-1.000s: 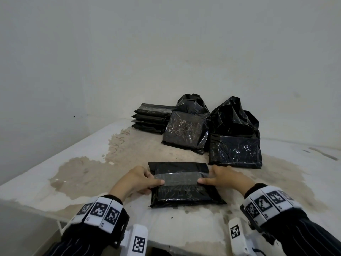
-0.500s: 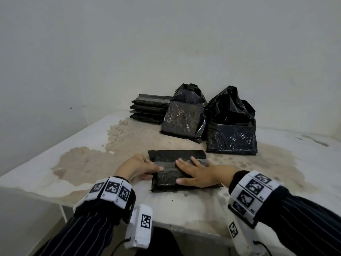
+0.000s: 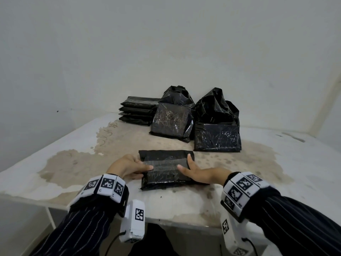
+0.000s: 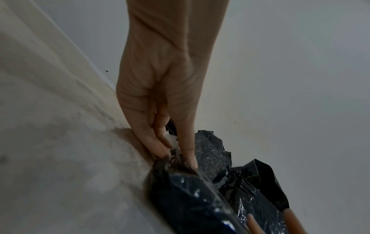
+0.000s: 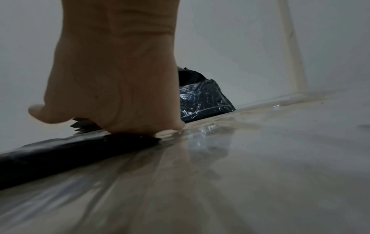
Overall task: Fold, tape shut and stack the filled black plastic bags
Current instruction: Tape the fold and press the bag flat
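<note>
Folded bag (image 3: pixel 166 169) is lying flat near the front edge of the stained bench (image 3: pixel 73 163), a clear tape strip (image 3: pixel 166 164) running across its top. Left hand (image 3: pixel 127 168) is gripping the bag's left end, thumb on top, fingers curling under; the left wrist view is showing that grip pinching the plastic. Right hand (image 3: pixel 198 172) is pressing down on the bag's right end, its grip wide and fingers straight. Behind, a stack (image 3: pixel 137 112) of sealed bags is sitting beside two unsealed bags (image 3: pixel 216 126).
</note>
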